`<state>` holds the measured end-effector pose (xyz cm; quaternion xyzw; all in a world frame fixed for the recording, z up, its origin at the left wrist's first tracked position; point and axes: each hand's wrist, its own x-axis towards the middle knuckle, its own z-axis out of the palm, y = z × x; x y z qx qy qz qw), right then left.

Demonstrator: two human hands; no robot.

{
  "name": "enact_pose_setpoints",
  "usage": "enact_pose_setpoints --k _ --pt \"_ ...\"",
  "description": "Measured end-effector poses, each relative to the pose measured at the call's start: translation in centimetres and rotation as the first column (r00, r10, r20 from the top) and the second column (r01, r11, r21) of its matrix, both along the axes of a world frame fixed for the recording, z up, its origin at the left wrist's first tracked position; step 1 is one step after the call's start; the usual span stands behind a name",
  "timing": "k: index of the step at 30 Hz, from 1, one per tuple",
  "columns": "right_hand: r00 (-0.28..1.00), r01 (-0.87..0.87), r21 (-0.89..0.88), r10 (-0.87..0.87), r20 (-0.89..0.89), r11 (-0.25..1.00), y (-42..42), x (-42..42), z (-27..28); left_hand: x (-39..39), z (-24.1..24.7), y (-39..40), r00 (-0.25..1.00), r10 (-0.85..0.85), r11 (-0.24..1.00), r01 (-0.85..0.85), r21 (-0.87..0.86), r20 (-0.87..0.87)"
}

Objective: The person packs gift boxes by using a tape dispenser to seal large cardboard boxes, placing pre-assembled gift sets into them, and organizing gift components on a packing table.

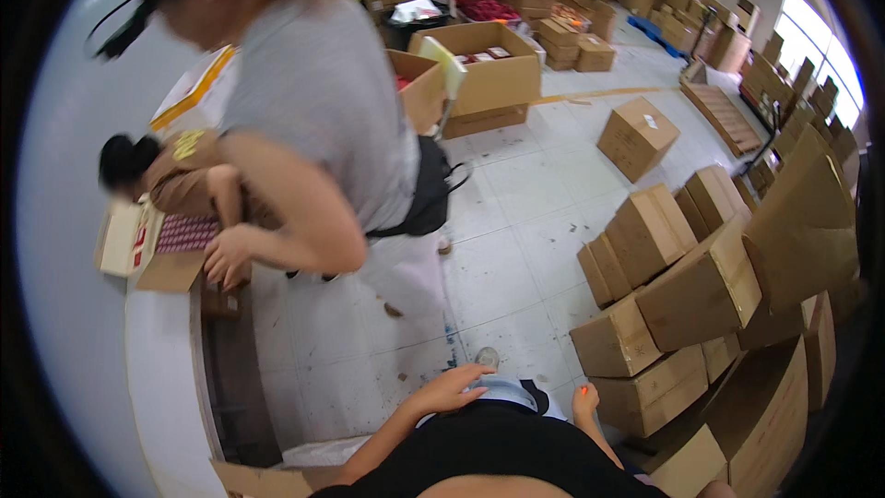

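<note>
My left hand point(451, 389) is in front of my waist with its fingers spread, near the top of my pale blue trousers point(508, 389); I see nothing in it. At my right side, my right hand point(585, 402) is closed around a small orange object point(584, 391), mostly hidden by the fingers. Stacked cardboard cartons point(639, 387) rise just to the right of that hand. One of my shoes point(487, 358) shows on the tiled floor below.
A person in a grey shirt point(311, 97) leans by the white worktable point(162, 360). Beyond, another person in brown point(183, 176) bends over an open carton point(173, 270) of packed items. A lone carton point(637, 138) and a large open box point(484, 83) stand on the floor ahead.
</note>
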<state>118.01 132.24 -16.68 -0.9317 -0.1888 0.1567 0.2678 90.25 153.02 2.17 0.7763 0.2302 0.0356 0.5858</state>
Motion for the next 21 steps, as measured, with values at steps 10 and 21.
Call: enact_pose_setpoints --k 10,21 --pt "0.819 0.278 0.375 -0.014 -0.573 0.885 21.9 10.5 2.5 18.0 -1.7 16.8 0.941 -0.339 0.936 0.336 0.108 0.009" --pt "0.441 0.669 0.002 -0.395 -0.806 0.743 38.2 32.1 0.3 35.0 -1.7 42.4 0.978 -0.116 0.939 0.165 0.302 -0.175"
